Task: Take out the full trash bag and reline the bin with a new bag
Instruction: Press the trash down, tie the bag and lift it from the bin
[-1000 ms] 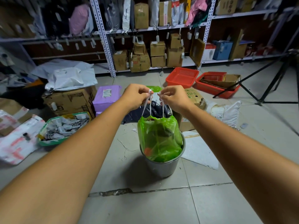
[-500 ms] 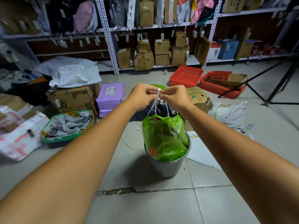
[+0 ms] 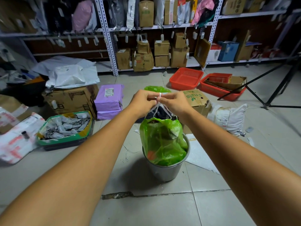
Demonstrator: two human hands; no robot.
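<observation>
Compared with a second earlier, your two hands have drawn together until they touch at frame centre. Your left hand (image 3: 143, 101) and right hand (image 3: 175, 103) each pinch the white drawstring (image 3: 156, 109), which rises to them from the gathered mouth of the full green trash bag (image 3: 162, 141). That bag sits in the grey bin (image 3: 164, 172), just below centre on the tiled floor (image 3: 146, 209).

I stand on a pale tiled floor (image 3: 146, 207) with a cracked grout line running across it. Ahead of me, white perforated metal shelving (image 3: 109, 38) lines the wall, stacked with cardboard boxes (image 3: 143, 60) and bagged parcels, and the upper corners lie in dim light.
</observation>
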